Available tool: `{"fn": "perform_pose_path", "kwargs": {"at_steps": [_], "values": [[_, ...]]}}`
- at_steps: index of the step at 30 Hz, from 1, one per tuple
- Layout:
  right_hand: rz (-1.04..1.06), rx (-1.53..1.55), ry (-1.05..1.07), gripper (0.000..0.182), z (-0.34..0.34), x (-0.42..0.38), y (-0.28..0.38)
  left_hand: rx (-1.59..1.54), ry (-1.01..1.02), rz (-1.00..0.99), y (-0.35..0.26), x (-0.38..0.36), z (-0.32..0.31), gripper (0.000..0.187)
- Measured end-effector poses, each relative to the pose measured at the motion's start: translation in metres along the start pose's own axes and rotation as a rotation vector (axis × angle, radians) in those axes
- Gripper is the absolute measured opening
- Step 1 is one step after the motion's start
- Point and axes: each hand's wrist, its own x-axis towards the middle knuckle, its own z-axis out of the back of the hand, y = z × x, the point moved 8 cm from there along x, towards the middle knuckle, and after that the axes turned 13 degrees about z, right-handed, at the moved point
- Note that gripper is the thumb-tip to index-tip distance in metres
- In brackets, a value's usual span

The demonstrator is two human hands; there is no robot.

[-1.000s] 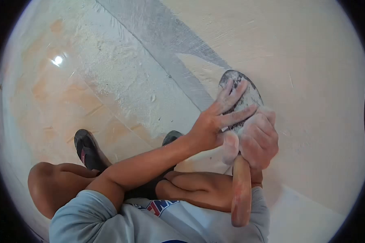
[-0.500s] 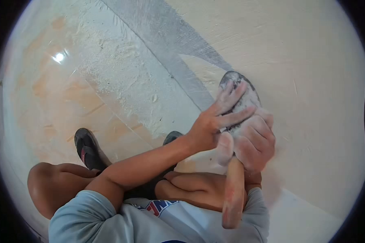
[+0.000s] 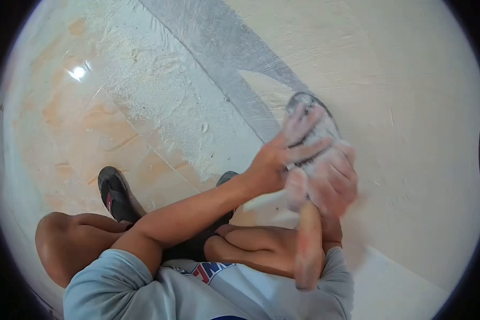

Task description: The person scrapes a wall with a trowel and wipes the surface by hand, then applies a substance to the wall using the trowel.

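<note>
My right hand is wrapped around a wooden-handled tool, its thumb along the near side. The tool's wooden handle points down toward my body. Its dark, rounded flat head, coated in white powder, lies close against the cream surface. On top of that head rests my left hand, fingers stretched out and spread. Both hands are dusted white and a little blurred. The exact kind of tool is hard to tell, since the hands cover much of it.
A bare grey strip borders the cream surface. Beyond a straight seam, pale powder and crumbs lie scattered over the shiny tan floor. My black shoe and bent knee are at lower left.
Both hands and the tool have shifted slightly up and to the left together. The handle's end has risen a little; the grip looks the same.
</note>
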Motion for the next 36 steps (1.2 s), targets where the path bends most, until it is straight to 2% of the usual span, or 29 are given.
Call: {"fn": "perform_pose_path", "kwargs": {"at_steps": [4,6,7,10,11,13,14,16,17,21,25,27,28,30,31,33,34,36], "values": [[-0.034,-0.055,0.022,0.026,0.011,0.004,0.005,0.026,-0.012,-0.032,-0.009,0.000,-0.007,0.056],[0.073,-0.071,-0.006,0.026,0.005,0.001,0.013,0.000,-0.066,-0.078,-0.009,0.001,-0.006,0.055],[0.032,-0.074,-0.065,0.027,0.006,0.000,0.013,0.018,-0.050,-0.076,-0.007,-0.001,-0.007,0.055],[0.008,-0.036,-0.011,0.028,0.021,-0.002,0.012,0.037,0.017,-0.139,-0.009,-0.002,-0.015,0.053],[0.039,-0.023,0.018,0.020,0.019,-0.003,0.011,0.056,0.000,-0.080,-0.008,0.000,-0.014,0.054],[0.005,0.021,0.005,0.023,-0.004,-0.015,-0.008,-0.028,-0.114,-0.004,-0.003,0.004,-0.009,0.056],[0.057,0.043,-0.044,0.025,-0.006,-0.016,-0.009,-0.026,-0.116,-0.008,0.003,0.003,-0.012,0.056],[0.074,0.011,0.045,0.025,0.000,-0.011,0.007,0.030,-0.036,-0.106,0.005,0.003,-0.020,0.059],[0.061,0.008,-0.061,0.026,0.009,-0.006,0.014,0.109,0.026,-0.107,0.002,-0.001,-0.030,0.060],[0.043,-0.039,-0.048,0.028,0.004,-0.007,0.011,0.147,0.019,-0.038,-0.001,0.004,-0.029,0.062],[0.064,-0.019,-0.042,0.023,0.020,-0.013,0.019,0.173,0.031,-0.119,-0.004,0.001,-0.038,0.062],[0.081,-0.071,-0.253,0.024,0.020,-0.017,0.012,0.219,0.001,-0.091,-0.002,0.005,-0.038,0.063],[0.039,0.022,-0.024,0.025,0.009,-0.019,-0.002,0.222,-0.066,-0.030,0.004,0.008,-0.034,0.063],[0.006,0.061,0.054,0.028,0.002,-0.020,-0.007,0.190,-0.075,-0.011,0.011,0.006,-0.030,0.063],[0.051,0.024,0.058,0.028,0.007,-0.015,0.005,0.196,-0.065,-0.112,0.013,0.004,-0.034,0.063],[0.072,-0.043,-0.112,0.028,0.014,-0.014,0.016,0.137,0.022,-0.085,-0.004,0.000,-0.038,0.063],[0.019,-0.060,-0.055,0.030,0.015,-0.012,0.011,0.152,0.025,-0.059,-0.005,0.001,-0.037,0.062],[0.040,0.016,-0.042,0.028,0.003,-0.011,0.003,0.212,-0.043,-0.063,0.009,0.007,-0.029,0.063]]}}
